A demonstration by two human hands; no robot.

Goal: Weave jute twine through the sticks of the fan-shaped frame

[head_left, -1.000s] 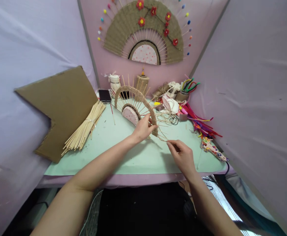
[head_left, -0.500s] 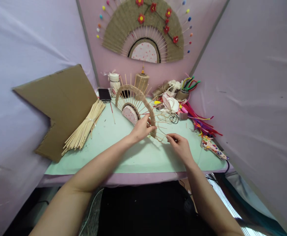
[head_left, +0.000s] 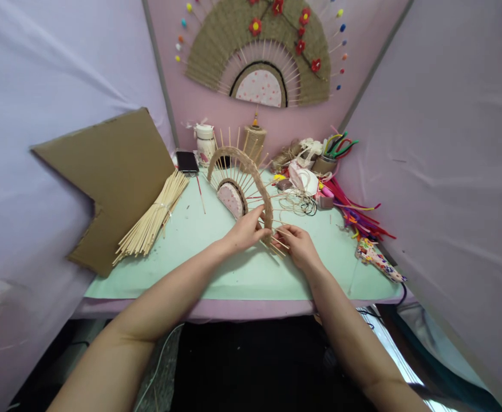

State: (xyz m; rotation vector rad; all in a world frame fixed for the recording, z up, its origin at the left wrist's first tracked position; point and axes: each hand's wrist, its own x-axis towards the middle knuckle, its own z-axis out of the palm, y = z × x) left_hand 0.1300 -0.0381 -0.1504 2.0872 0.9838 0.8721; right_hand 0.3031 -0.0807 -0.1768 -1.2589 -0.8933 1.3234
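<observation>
A half-round fan frame [head_left: 264, 191] of thin sticks, with a woven twine band across them and a pink dotted half-disc [head_left: 230, 200] at its centre, stands tilted over the light green table. My left hand [head_left: 247, 230] grips the lower right end of the band, thumb in front. Close beside it, my right hand [head_left: 294, 243] has its fingers pinched together among the lowest stick ends. What lies between those fingertips is too small to make out.
A bundle of sticks [head_left: 151, 217] and cardboard [head_left: 109, 171] lie left. Behind stand a white jar [head_left: 205, 143] and a twine spool [head_left: 255, 140]. Pipe cleaners [head_left: 354, 212] and a patterned glue gun [head_left: 379, 260] are right. A finished fan [head_left: 208, 57] hangs on the wall.
My right hand has moved left, from out beside the fan frame to its lower stick ends. The strand that stretched to it no longer shows clearly. My left hand keeps its hold.
</observation>
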